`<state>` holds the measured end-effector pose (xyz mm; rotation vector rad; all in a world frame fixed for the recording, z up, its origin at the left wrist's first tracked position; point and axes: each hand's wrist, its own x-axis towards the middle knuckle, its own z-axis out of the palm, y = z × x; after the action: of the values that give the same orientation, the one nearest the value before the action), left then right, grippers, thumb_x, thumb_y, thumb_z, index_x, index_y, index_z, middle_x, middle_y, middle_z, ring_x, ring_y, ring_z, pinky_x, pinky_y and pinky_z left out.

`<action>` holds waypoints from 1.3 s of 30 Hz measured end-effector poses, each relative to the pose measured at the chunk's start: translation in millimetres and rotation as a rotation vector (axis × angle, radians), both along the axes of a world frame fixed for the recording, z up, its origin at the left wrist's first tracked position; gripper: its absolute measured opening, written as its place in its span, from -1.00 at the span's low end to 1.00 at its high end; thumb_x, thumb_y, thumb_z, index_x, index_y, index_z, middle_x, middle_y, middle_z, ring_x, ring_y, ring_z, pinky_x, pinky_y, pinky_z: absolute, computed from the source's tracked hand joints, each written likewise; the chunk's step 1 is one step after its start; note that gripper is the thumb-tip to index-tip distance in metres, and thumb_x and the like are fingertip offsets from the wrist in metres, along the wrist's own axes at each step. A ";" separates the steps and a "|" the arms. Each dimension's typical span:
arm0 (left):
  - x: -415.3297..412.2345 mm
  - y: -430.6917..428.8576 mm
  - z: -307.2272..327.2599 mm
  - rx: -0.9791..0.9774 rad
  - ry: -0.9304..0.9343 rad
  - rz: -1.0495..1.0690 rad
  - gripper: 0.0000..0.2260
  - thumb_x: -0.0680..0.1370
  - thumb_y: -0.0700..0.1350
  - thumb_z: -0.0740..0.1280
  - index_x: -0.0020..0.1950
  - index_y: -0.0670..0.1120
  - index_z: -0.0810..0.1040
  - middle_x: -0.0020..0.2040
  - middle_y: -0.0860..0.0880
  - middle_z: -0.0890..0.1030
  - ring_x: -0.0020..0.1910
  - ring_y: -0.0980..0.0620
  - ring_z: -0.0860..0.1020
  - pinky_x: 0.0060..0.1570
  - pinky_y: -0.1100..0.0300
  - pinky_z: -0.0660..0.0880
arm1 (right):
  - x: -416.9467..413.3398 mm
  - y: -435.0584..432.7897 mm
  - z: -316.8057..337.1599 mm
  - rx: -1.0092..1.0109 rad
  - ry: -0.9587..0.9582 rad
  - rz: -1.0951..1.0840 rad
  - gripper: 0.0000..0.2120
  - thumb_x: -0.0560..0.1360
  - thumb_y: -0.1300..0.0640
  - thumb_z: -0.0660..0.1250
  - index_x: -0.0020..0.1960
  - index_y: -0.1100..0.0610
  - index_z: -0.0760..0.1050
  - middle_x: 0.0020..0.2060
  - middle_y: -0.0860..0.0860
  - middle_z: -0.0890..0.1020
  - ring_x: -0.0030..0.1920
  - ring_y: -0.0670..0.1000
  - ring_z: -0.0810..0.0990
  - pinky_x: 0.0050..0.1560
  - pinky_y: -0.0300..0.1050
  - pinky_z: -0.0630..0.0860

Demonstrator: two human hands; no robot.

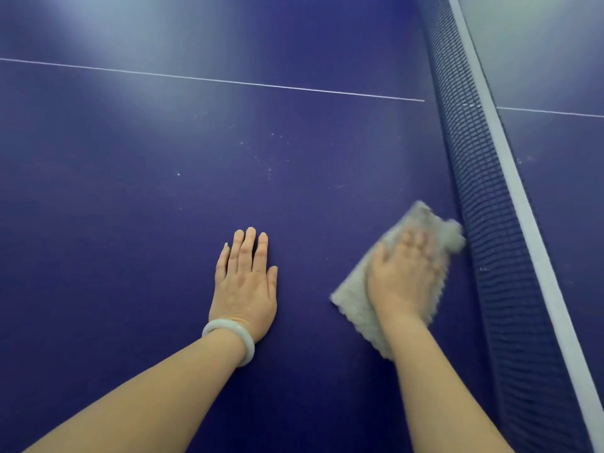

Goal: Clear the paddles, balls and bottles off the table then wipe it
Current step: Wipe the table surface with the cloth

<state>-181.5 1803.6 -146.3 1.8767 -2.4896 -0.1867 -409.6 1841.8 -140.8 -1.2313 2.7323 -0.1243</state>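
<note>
The dark blue table-tennis table (130,197) fills the view. My right hand (405,276) presses flat on a grey fluffy cloth (356,308) lying on the table close to the net; hand and cloth are motion-blurred. My left hand (245,282) rests flat on the table with straight fingers, a pale bangle on its wrist. No paddles, balls or bottles are in view.
The blue net (483,204) with its white top band runs along the right, from top to bottom. A thin white centre line (212,80) crosses the table. Small white specks (271,158) dot the surface ahead of my hands.
</note>
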 end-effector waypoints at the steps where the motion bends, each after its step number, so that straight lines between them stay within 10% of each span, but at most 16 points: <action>1: 0.0 -0.1 0.0 0.000 -0.007 0.001 -0.41 0.61 0.09 -0.28 0.61 -0.09 0.04 0.61 -0.08 0.05 0.60 -0.05 -0.06 0.56 -0.01 -0.11 | -7.8 23.5 2.3 0.012 0.010 -0.047 -0.33 0.61 -0.12 -0.18 0.61 0.19 -0.19 0.60 0.12 -0.12 0.59 0.07 -0.20 0.58 0.17 -0.16; 11: 0.8 -1.1 -4.9 -0.005 -0.027 -0.012 -0.44 0.64 0.08 -0.19 0.58 -0.13 0.16 0.58 -0.12 0.18 0.58 -0.09 0.08 0.53 -0.03 -0.01 | 78.5 -45.0 -2.8 0.023 -0.041 0.123 -0.33 0.63 -0.11 -0.14 0.60 0.21 -0.22 0.59 0.16 -0.17 0.59 0.14 -0.23 0.55 0.20 -0.24; 39: -81.9 -49.7 -7.8 -0.010 -0.047 -0.273 -0.37 0.61 0.25 -0.11 0.59 -0.05 0.19 0.58 -0.06 0.20 0.58 -0.07 0.08 0.50 -0.14 0.01 | -103.5 -87.1 -1.4 -0.036 0.005 -0.014 -0.35 0.65 -0.11 -0.10 0.61 0.17 -0.18 0.61 0.12 -0.10 0.60 0.09 -0.07 0.57 0.02 -0.08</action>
<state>-263.4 1753.9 -154.1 1.5471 -2.7648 -0.1350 -513.1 1754.7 -142.2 -1.2238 2.7550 -0.1736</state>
